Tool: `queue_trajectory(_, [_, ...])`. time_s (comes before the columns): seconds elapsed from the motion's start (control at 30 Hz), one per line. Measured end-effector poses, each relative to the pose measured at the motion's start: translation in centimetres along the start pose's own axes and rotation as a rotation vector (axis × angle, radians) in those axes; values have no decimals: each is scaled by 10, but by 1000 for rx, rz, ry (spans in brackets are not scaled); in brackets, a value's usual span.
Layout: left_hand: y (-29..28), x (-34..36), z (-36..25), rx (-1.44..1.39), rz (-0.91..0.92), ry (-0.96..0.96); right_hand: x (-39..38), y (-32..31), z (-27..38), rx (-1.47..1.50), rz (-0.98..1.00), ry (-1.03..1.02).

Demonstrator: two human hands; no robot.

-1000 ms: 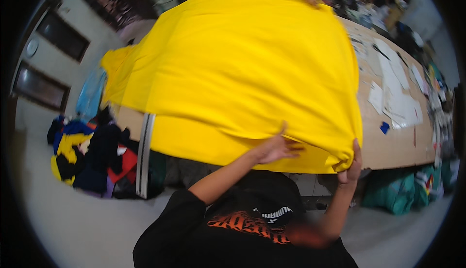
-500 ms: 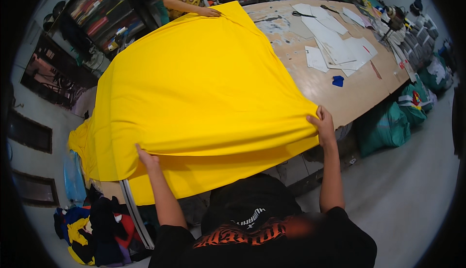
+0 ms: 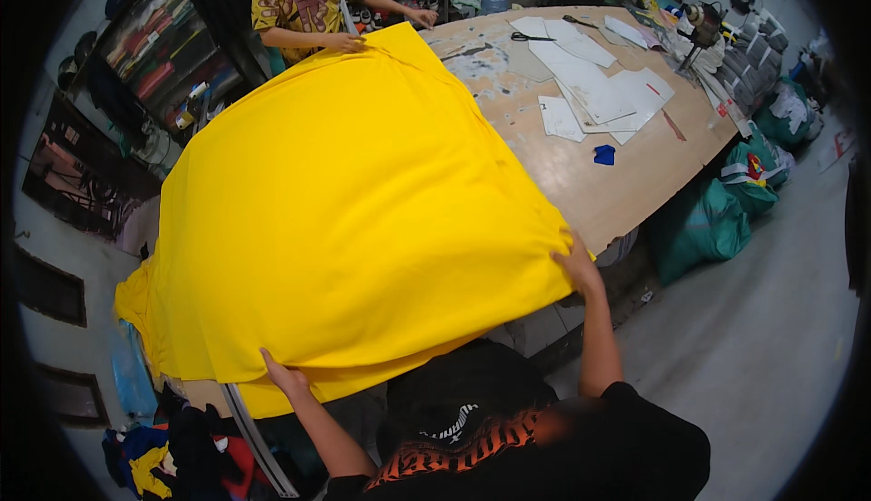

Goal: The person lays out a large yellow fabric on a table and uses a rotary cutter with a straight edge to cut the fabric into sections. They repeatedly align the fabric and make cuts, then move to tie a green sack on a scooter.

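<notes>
Tabletop (image 3: 572,188) bears yellow cloth (image 3: 354,201) — left hand (image 3: 287,378), right hand (image 3: 581,270) gripping it.

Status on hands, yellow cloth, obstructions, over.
Right hand gripping yellow cloth near its corner; left hand at near edge, grip unclear. Cloth rippled across table. Possible snag: metal strip by left hand.

From the head, one wide view looks down and forward: the shirt (image 3: 590,469) is very near, the cloth (image 3: 354,211) in the middle, the shelf (image 3: 154,43) far left.
</notes>
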State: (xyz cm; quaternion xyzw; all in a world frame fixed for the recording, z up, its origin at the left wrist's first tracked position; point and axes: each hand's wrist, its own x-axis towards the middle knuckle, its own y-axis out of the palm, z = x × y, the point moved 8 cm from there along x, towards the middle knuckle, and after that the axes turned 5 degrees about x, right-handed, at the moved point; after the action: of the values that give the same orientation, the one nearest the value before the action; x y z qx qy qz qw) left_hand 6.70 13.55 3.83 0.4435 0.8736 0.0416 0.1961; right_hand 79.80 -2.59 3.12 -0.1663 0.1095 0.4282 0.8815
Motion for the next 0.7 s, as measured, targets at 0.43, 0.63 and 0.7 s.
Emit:
queue_trajectory(0.43, [-47, 1, 28, 147, -232, -43, -33, -14, -51, -367, -43, 174])
queue_trajectory(0.63, [-43, 0, 29, 184, -327, -22, -30, -32, -77, -409, -60, 144])
queue_trajectory(0.7, [-51, 4, 36, 133, -289, -34, -27, -35, -97, -351, 28, 206])
